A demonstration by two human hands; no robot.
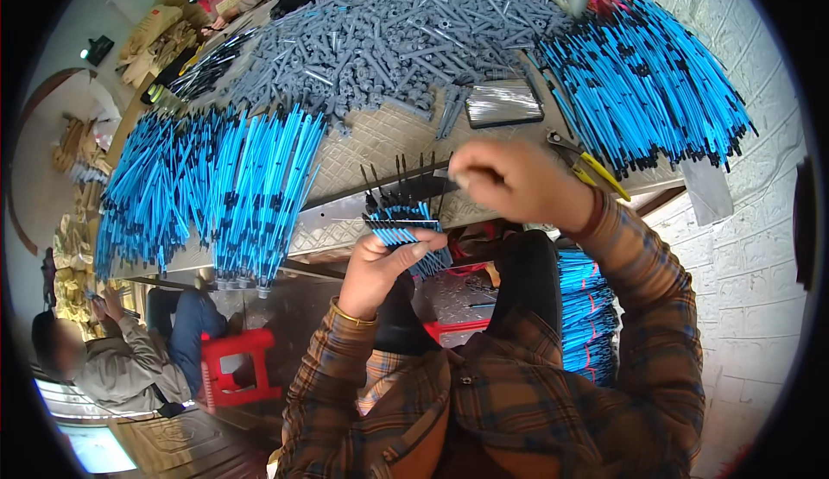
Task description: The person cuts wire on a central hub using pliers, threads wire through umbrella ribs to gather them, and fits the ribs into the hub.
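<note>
Bundle of blue rods (pixel 393 236), centre of the frame, pinched between thumb and fingers of the left hand (pixel 380 270). Long axis: roughly upright, black ends pointing upward. Right hand (pixel 522 184), right of centre: fingers curled; whether it grips anything cannot be told.
</note>
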